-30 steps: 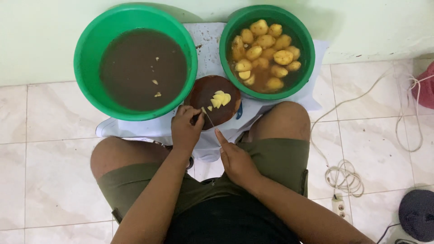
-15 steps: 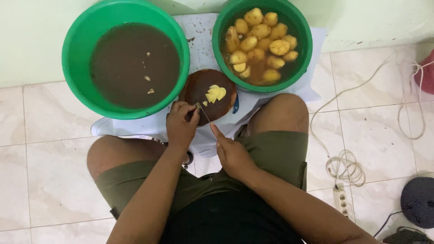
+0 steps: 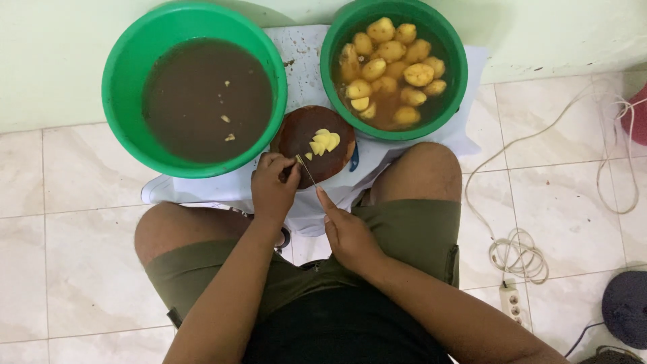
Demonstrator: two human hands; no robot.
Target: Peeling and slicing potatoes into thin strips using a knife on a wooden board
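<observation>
Brown board (image 3: pixel 306 145) sits mid-frame between our knees, potato pieces (image 3: pixel 324 141) on it, our left hand (image 3: pixel 273 189) clamped on a knife (image 3: pixel 306 171) and our right hand (image 3: pixel 347 232) loosely apart, resting below.

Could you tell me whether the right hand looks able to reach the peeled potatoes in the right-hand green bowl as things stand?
Probably yes: the right hand appears empty, and nothing lies between it and the potatoes floating in the open green bowl just beyond the knee.
</observation>
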